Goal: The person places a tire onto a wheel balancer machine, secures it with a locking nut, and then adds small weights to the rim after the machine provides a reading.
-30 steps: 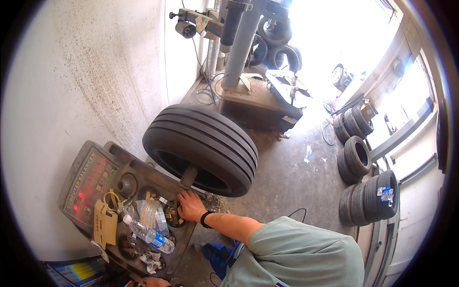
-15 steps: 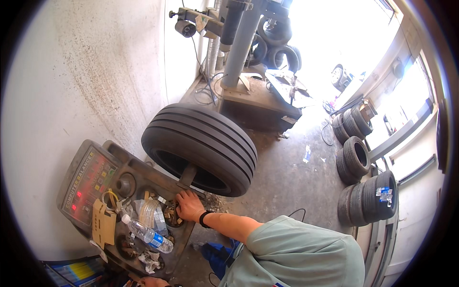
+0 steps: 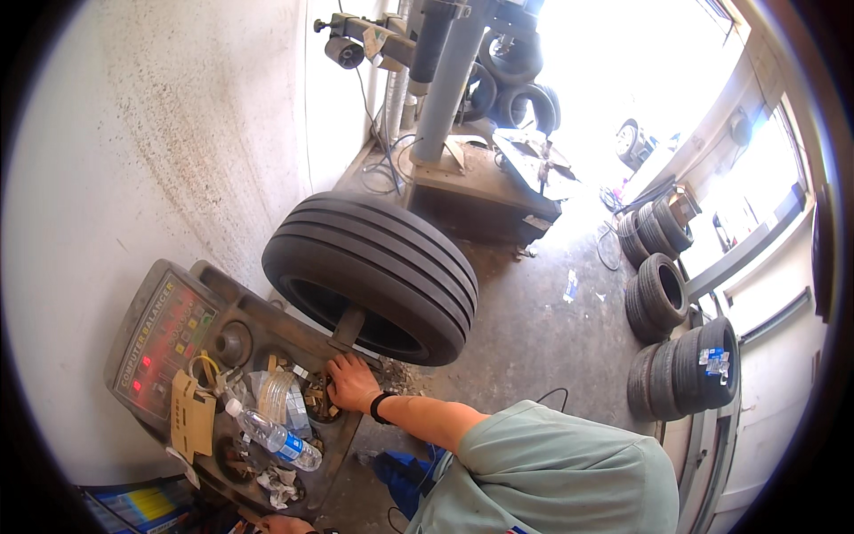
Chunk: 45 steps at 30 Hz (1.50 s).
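Note:
A wheel with a ribbed black tyre is mounted on the shaft of a wheel balancer. My right hand rests on the balancer's top edge, beside the shaft and a round compartment of small metal pieces. Its fingers lie spread over the edge and hold nothing that I can see. Only part of my left hand shows, at the lower edge by the balancer's near corner; its fingers are mostly hidden. On the balancer's top lie a plastic water bottle, a piece of cardboard and crumpled paper.
The balancer's panel has lit red digits and stands by the stained wall. Beyond the wheel is a tyre-changing machine. Stacked tyres line the right side, and more tyres are at the back. A bright doorway opens beyond.

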Each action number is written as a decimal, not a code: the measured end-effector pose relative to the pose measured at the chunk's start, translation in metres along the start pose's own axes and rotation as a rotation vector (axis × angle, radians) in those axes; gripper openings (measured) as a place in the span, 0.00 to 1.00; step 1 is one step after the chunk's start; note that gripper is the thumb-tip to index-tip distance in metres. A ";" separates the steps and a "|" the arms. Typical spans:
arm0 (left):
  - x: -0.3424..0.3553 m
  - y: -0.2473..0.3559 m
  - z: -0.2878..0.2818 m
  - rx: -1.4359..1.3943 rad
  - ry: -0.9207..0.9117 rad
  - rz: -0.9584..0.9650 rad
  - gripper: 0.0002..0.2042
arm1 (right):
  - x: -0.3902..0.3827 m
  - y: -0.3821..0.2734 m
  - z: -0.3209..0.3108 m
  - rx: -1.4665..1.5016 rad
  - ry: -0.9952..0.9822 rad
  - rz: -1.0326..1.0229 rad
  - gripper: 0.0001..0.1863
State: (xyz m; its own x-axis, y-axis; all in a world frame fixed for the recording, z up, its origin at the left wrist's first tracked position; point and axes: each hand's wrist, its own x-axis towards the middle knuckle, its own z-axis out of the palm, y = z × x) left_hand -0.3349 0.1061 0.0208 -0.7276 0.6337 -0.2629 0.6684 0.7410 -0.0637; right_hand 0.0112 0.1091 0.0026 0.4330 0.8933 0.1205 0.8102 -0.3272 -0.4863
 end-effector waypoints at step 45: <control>0.018 -0.005 0.022 -0.022 0.021 0.236 0.13 | -0.004 0.009 0.007 0.016 0.084 -0.012 0.13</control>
State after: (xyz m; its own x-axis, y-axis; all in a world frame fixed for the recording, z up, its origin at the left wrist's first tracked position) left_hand -0.3480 0.1088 -0.0044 -0.5551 0.7940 -0.2481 0.8168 0.5766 0.0178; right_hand 0.0134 0.1046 -0.0082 0.4556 0.8679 0.1978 0.8094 -0.3114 -0.4980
